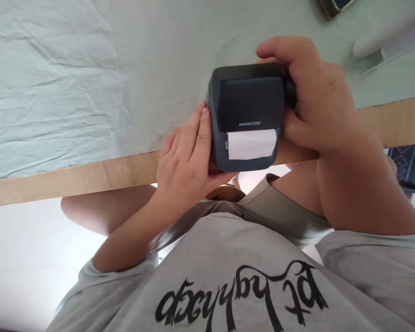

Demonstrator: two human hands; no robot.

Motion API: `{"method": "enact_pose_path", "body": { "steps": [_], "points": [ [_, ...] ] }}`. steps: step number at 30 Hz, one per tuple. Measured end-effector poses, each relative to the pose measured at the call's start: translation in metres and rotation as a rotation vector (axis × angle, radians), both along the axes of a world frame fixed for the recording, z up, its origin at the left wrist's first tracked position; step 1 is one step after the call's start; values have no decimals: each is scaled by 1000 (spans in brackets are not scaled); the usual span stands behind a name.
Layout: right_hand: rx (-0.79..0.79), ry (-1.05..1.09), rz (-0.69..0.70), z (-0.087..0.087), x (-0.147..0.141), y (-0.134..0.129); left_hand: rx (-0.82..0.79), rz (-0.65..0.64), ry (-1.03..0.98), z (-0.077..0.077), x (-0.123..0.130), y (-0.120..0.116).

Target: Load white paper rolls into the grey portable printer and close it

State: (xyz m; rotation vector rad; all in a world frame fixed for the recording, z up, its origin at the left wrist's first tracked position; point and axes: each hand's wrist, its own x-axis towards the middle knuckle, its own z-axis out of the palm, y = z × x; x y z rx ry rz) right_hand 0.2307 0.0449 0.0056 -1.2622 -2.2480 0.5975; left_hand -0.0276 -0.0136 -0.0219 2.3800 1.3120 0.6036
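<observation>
A dark blue-black label printer [251, 103] marked NIIMBOT is at the table's near edge, between my two hands. A strip of white label paper [252, 144] sticks out of its front below the lid. My left hand [186, 159] lies along the printer's left side, fingers stretched and the thumb reaching under its near end. At the opposite side, my right hand [316, 92] wraps round the printer with bent fingers. Part of the right fingers is hidden behind the printer's dark side.
A pale green, wrinkled cloth [90, 78] covers the table, whose bare wooden edge [124, 177] runs along the near side. At the far right stands a white rounded object [383, 39]. A dark, phone-like object [334, 7] is cut off by the top border.
</observation>
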Motion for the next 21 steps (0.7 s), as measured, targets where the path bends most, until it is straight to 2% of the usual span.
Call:
{"method": "enact_pose_path", "body": {
  "steps": [3,7,11,14,17,21],
  "points": [
    [-99,-105,-78,10,-6,-5,-19,14,84,2,1,1],
    [-108,-116,-60,16,-9,-7,63,27,118,2,0,1],
    [-120,-115,-127,13,-9,-8,85,32,92,3,-2,2],
    [-122,-74,-178,10,-11,-8,16,50,55,6,-2,4],
    [-101,-38,-169,8,-13,-8,-21,59,24,7,0,6],
    [-80,-53,-205,6,-12,-7,43,40,-6,4,1,9]
  ]
}}
